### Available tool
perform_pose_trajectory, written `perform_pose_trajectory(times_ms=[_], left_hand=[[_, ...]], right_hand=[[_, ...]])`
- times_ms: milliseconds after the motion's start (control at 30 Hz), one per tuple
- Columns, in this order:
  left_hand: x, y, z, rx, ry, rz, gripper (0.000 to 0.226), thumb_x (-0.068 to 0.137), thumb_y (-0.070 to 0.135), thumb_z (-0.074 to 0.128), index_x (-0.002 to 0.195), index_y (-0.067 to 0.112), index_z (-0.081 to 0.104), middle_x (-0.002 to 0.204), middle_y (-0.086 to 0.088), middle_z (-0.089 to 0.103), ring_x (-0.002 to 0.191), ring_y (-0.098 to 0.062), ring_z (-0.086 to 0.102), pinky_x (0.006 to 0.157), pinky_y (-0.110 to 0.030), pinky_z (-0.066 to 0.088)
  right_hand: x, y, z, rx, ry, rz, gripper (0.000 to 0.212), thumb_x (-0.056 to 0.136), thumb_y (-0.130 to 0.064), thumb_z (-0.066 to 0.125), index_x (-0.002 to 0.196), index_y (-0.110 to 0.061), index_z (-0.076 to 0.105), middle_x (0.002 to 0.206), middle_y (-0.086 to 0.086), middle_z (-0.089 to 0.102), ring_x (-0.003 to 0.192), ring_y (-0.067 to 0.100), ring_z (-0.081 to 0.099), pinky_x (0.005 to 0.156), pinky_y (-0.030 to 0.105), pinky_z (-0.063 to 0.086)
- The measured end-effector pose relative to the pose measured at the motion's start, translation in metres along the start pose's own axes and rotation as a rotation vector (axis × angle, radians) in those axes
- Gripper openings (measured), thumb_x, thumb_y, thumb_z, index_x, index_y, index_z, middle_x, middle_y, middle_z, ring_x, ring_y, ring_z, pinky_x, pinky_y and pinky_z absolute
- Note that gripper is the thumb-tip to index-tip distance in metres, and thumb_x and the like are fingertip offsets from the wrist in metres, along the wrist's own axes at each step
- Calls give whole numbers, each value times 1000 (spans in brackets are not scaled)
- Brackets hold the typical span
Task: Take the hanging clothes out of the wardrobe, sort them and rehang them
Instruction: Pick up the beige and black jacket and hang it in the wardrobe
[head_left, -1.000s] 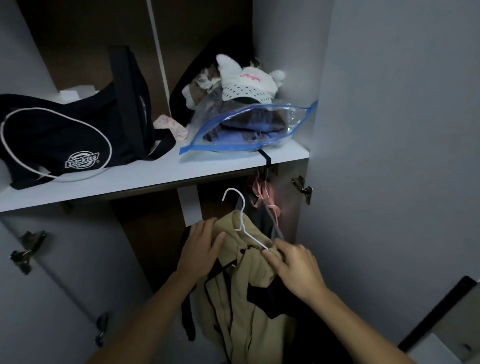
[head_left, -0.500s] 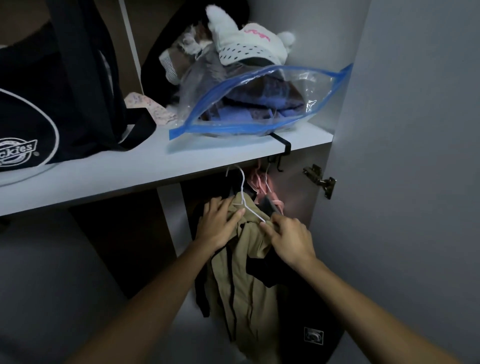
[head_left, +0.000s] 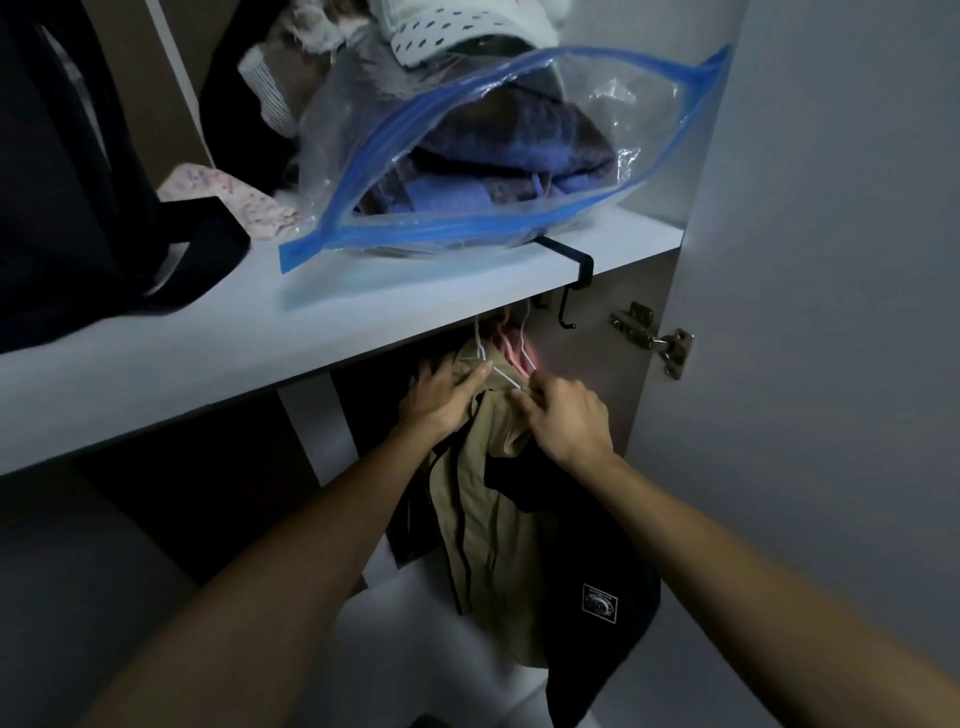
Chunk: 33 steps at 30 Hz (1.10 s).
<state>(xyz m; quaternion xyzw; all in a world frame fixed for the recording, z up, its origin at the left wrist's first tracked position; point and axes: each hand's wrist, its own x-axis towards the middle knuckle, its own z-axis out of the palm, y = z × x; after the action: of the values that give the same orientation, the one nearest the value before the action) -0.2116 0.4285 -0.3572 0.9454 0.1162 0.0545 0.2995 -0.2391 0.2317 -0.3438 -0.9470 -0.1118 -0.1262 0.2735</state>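
Both hands work just under the white shelf (head_left: 363, 332), at the shoulders of a khaki garment (head_left: 493, 499). The left hand (head_left: 441, 397) lies fairly open over the garment's left shoulder, fingers spread and thumb extended toward the hanger wire; it presses and steadies the cloth without a full grasp. The right hand (head_left: 563, 415) is curled closed, pinching the cloth of the right shoulder together with the sloping arm of the white wire hanger (head_left: 498, 371). This two-sided hold probably keeps the garment from sliding off the thin wire while the hook, hidden behind the shelf edge, is guided to or from its support; which direction cannot be told.

The khaki garment hangs in the lower compartment, right of centre, just beneath the shelf. It is limp, creased lengthwise, with dark stripes or straps running down its front. A black garment (head_left: 597, 597) bearing a small rectangular patch lies against its right side and hangs lower. Pink hangers (head_left: 511, 343) sit just behind the white one.

On the shelf above rest a clear blue-edged zip bag (head_left: 519, 156) of folded cloth, a black bag (head_left: 78, 182) at the left, and a black over-shelf hook (head_left: 571, 280). A door hinge (head_left: 654, 338) is at the right.
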Motion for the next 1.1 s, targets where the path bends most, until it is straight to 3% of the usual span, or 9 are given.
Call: perform_pose_trajectory(times_ms=[200,367,533,733,967,1100], left_hand=[[19,2,12,24,-46,-15,92,89,87,36,161,31,30,165,-15,31,149,-41,33,117,-56,30],[29,1,31,38,-83,-25,89,89,85,42,158,29,35,162,-14,36,146,-42,36,116,-54,31],[42,-2,47,-61,-88,-16,85,90,79,50,157,27,39,158,-17,40,144,-43,39,117,-50,33],[60,-4,54,-12,-99,-11,92,90,82,44,161,25,30,162,-17,35,146,-45,36,119,-51,32],[56,-7,51,43,-72,-8,91,91,83,41,163,30,25,164,-13,33,146,-43,34,117,-52,32],[39,-9,44,71,-63,-5,85,94,79,42,163,34,22,165,-10,31,146,-41,34,116,-52,33]], right_hand=[[14,5,16,-51,6,29,33,103,-50,53,105,-20,65,106,14,72,103,41,66,78,41,48],[9,17,35,-15,14,28,24,104,-44,54,119,-24,57,111,9,69,101,37,66,75,39,44],[10,27,47,-3,46,7,20,105,-41,52,120,-28,48,108,6,66,94,35,66,76,42,50],[20,28,61,-51,91,35,23,105,-40,52,119,-23,45,101,9,66,87,37,68,69,40,47],[20,33,57,-155,0,6,26,105,-42,51,121,-22,53,105,10,68,92,38,68,69,40,45],[9,32,47,-182,-60,-3,30,103,-43,50,127,-25,52,112,8,70,96,37,70,75,42,52]])
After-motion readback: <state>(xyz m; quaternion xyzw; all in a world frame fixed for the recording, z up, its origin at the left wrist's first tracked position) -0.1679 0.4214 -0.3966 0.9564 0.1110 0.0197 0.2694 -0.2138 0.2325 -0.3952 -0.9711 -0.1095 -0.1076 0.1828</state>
